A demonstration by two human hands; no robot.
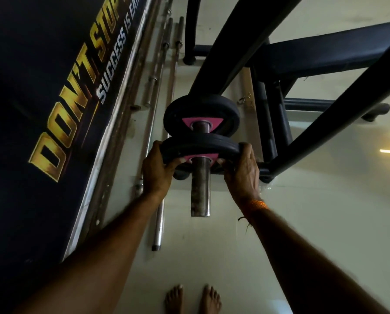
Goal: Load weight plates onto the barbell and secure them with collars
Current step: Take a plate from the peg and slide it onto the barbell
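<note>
Spare bars (164, 91) line the floor; both hands' fingers (177, 160) clamp the near plate (200, 145) on the sleeve (200, 189).

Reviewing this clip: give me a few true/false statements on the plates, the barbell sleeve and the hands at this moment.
1. Both hands, left hand and right hand, grip the near plate. True.
2. The barbell sleeve carries no plate farther in. False: a far plate already sits on it.
3. A collar is clamped on the sleeve's end. False: the end is bare.
4. The near plate is threaded on the sleeve. True.
5. Spare bars lie on the floor by the wall. True.
</note>
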